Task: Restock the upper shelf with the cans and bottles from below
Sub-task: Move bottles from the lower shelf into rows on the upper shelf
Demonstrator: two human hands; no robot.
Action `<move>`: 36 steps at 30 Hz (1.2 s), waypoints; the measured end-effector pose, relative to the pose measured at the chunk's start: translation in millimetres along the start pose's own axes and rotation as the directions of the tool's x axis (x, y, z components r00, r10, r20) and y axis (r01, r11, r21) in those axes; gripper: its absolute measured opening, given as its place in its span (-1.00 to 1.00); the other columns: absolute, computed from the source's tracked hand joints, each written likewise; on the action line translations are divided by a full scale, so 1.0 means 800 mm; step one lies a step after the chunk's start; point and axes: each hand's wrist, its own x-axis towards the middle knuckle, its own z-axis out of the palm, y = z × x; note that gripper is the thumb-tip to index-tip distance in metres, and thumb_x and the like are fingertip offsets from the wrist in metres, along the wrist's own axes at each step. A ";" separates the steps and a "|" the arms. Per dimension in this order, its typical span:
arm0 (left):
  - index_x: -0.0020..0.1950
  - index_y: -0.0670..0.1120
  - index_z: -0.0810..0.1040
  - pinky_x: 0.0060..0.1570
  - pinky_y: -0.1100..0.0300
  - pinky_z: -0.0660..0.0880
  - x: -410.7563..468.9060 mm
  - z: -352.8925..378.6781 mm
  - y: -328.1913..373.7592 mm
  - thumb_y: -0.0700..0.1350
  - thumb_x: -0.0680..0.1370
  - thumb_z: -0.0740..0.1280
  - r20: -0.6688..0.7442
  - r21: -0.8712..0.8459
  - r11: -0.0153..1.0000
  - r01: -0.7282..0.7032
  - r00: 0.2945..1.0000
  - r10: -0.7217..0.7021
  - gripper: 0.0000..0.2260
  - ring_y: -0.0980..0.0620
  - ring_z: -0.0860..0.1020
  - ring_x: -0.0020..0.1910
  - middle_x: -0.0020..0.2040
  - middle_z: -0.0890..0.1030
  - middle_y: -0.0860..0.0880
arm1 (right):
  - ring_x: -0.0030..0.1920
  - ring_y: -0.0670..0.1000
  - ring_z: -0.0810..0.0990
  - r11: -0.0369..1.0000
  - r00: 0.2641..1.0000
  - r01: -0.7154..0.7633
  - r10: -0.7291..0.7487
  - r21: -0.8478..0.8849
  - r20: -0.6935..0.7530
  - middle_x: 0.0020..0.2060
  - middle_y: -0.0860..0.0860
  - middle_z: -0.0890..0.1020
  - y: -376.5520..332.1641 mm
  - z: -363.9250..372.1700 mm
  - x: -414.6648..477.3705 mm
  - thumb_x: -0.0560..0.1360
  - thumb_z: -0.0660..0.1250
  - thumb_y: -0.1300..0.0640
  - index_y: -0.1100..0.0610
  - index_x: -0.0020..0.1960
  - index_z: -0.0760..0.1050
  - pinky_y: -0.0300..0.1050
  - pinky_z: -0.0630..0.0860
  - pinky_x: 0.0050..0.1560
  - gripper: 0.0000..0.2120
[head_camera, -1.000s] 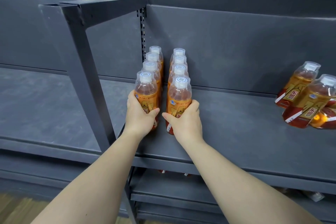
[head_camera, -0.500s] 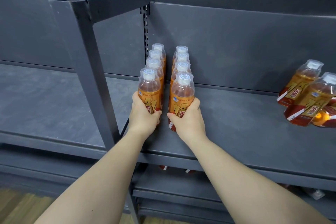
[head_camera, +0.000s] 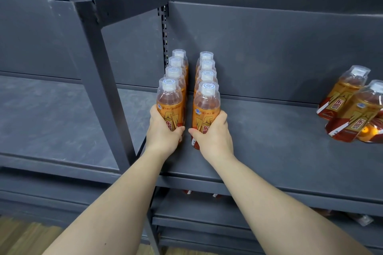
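While both forearms reach forward and up from the bottom of the view, each hand wraps round one bottle on the grey upper shelf (head_camera: 279,151). The left hand (head_camera: 163,132) grasps the lower body of the front left bottle (head_camera: 170,103). Its thumb lies across the label toward the middle, and its fingers curl round the far side, mostly hidden. The right hand (head_camera: 213,136) grasps the front right bottle (head_camera: 206,107) in mirror fashion, thumb pointing left under the label and knuckles showing at the bottle's right edge. The backs of both hands face the camera, the wrists are nearly straight, and the two thumb tips sit near each other without touching.

Both held bottles stand upright. Each heads a row of four running back to the rear panel, and a slim gap separates the two rows. The base of the right one appears to rest on the shelf.

Well apart to the right, more orange bottles (head_camera: 352,107) sit at the frame edge. A dark metal post (head_camera: 99,68) stands left of the left forearm. Below the shelf lip, red bottle bases (head_camera: 187,192) peek out over a lower shelf (head_camera: 196,211).
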 end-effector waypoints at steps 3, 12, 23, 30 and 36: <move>0.49 0.04 0.09 0.16 0.02 0.46 0.001 0.001 -0.001 -0.13 0.47 0.50 -0.003 -0.002 1.000 -0.001 1.000 0.001 -0.24 -0.08 0.47 0.30 0.37 0.42 -0.01 | 0.21 0.09 0.53 1.000 1.000 0.007 -0.007 -0.018 -0.002 0.29 0.03 0.43 0.001 0.001 0.001 0.44 0.49 -0.15 0.04 0.42 0.09 0.02 0.59 0.06 -0.22; 0.50 0.04 0.09 0.16 0.05 0.45 0.000 0.001 -0.004 -0.15 0.48 0.50 0.004 -0.020 1.000 -0.015 1.000 0.015 -0.25 -0.05 0.46 0.30 0.37 0.41 -0.01 | 0.21 0.12 0.53 0.999 1.000 -0.005 0.004 -0.048 -0.017 0.30 0.04 0.42 0.000 0.005 0.000 0.42 0.50 -0.18 0.05 0.42 0.08 0.08 0.61 0.08 -0.19; 0.57 0.01 0.00 0.30 -0.08 0.46 -0.001 0.000 -0.005 -0.10 0.44 0.55 0.008 -0.029 0.999 0.044 0.999 -0.043 -0.10 -0.09 0.42 0.37 0.43 0.36 -0.06 | 0.25 0.09 0.52 0.998 0.995 -0.041 0.037 0.041 0.093 0.35 0.02 0.42 0.009 -0.006 0.001 0.35 0.56 -0.20 0.02 0.48 0.10 0.10 0.58 0.14 -0.08; 0.54 -0.04 0.09 0.25 -0.07 0.48 -0.022 0.002 0.001 -0.04 0.52 0.46 -0.022 0.017 0.997 0.076 0.997 -0.076 -0.27 -0.12 0.45 0.35 0.41 0.38 -0.09 | 0.38 0.10 0.45 0.998 0.974 -0.011 0.025 -0.067 0.225 0.42 0.04 0.41 0.028 -0.029 -0.009 0.44 0.44 -0.26 0.06 0.53 0.17 0.12 0.52 0.28 -0.17; 0.47 -0.02 0.21 0.25 -0.09 0.49 -0.055 0.004 0.008 0.00 0.56 0.40 -0.041 0.095 0.992 0.082 0.996 -0.079 -0.44 -0.12 0.48 0.31 0.36 0.44 -0.08 | 0.53 0.12 0.25 0.972 0.943 0.112 -0.038 -0.208 0.330 0.54 0.05 0.27 0.042 -0.052 -0.029 0.54 0.29 -0.28 0.05 0.58 0.13 0.15 0.31 0.47 -0.24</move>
